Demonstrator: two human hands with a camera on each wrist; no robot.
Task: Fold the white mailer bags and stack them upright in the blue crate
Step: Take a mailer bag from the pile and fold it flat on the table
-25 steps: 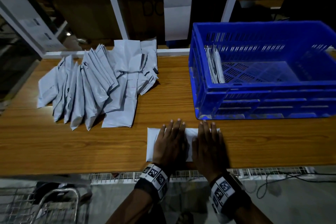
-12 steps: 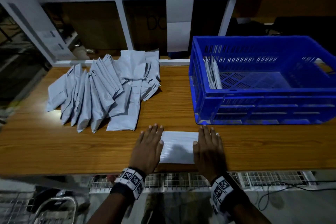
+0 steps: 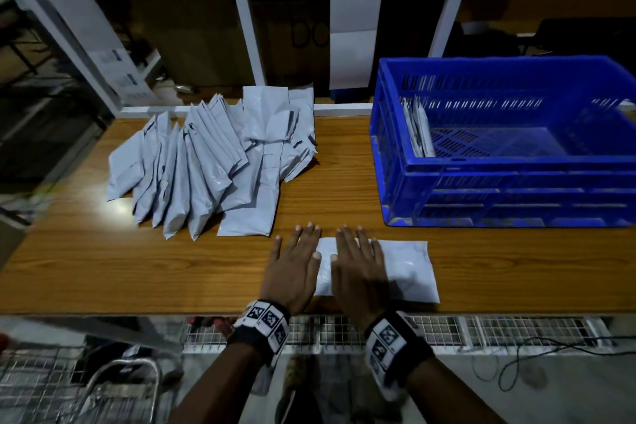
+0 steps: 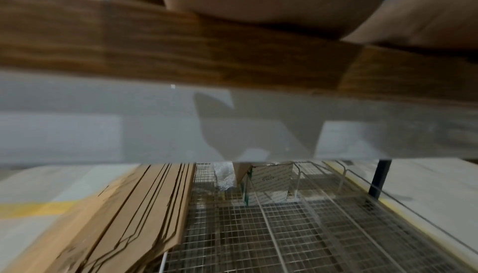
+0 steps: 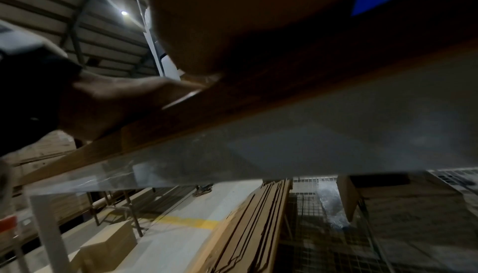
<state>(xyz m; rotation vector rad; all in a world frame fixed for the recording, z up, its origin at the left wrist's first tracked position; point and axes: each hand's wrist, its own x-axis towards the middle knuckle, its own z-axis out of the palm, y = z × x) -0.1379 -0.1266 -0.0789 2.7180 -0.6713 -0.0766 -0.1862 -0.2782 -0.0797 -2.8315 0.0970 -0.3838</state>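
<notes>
White plastic is lying flat under both hands at the table's [image 3: 103, 272] near edge: the left hand [image 3: 292, 268] and right hand [image 3: 358, 272] are pressing the folded bag [image 3: 409, 268] with straight fingers, neither grip curling round it. Only the head view is showing the bag pile [image 3: 213, 165] and the crate [image 3: 509, 182], where folded bags [image 3: 418, 131] are standing at its left wall. Wrist views are showing cardboard sheets [image 4: 134, 216] and a wire rack [image 4: 271, 236] below the table.
</notes>
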